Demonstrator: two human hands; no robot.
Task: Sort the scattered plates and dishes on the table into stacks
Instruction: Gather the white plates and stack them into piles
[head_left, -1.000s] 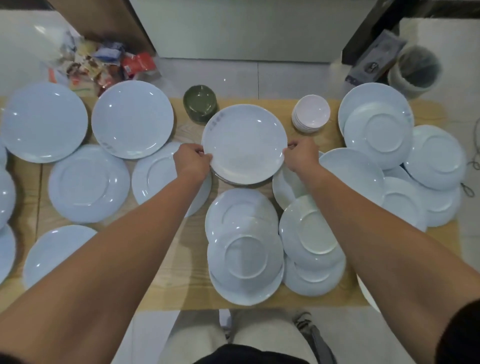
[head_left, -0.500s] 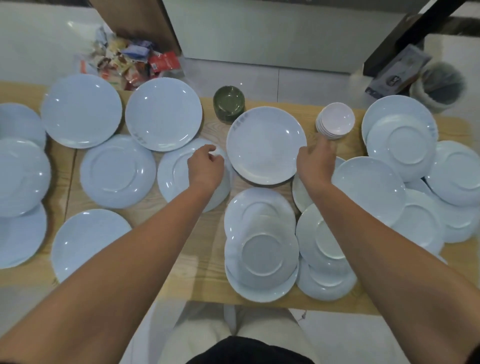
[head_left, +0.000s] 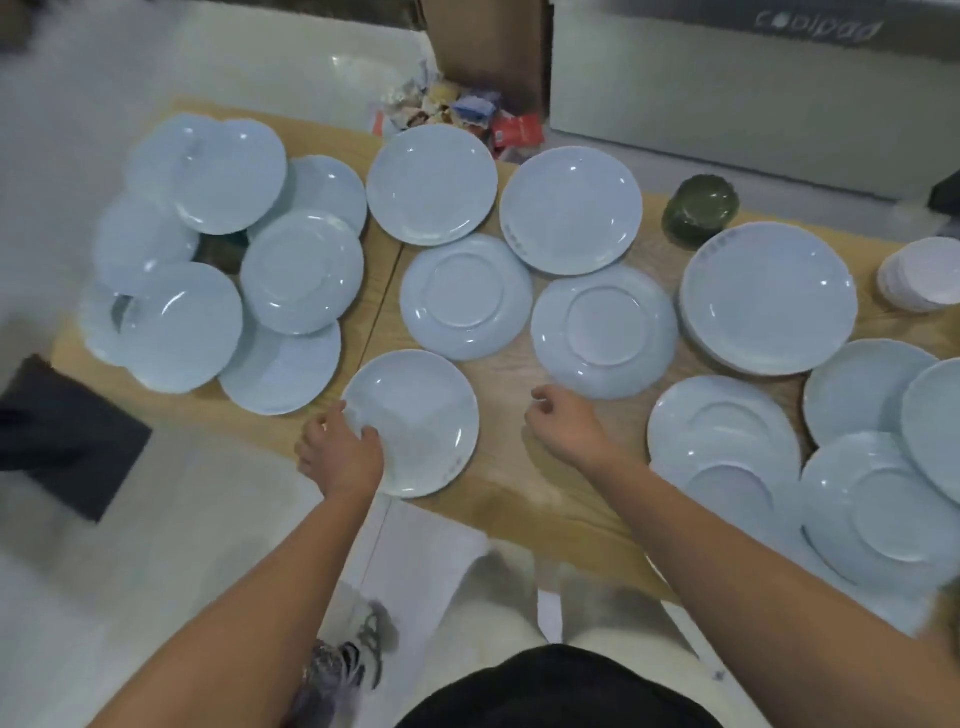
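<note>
Where left hand (head_left: 340, 452) covers plate (head_left: 415, 421) rim, grip unclear.

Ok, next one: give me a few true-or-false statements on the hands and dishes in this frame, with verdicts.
1. The left hand grips the rim of the pale blue round plate at the near edge of the wooden table. True.
2. The right hand holds a plate. False: its loosely curled fingers hold nothing, over bare wood.
3. The dark green bowl stands at the table's far side. True.
4. The two plates side by side mid-table lie face up. False: the left middle plate and the right middle plate lie upside down, foot rings showing.
5. The little white bowls lie scattered singly. False: the small white bowls sit in one stack at the right.
</note>
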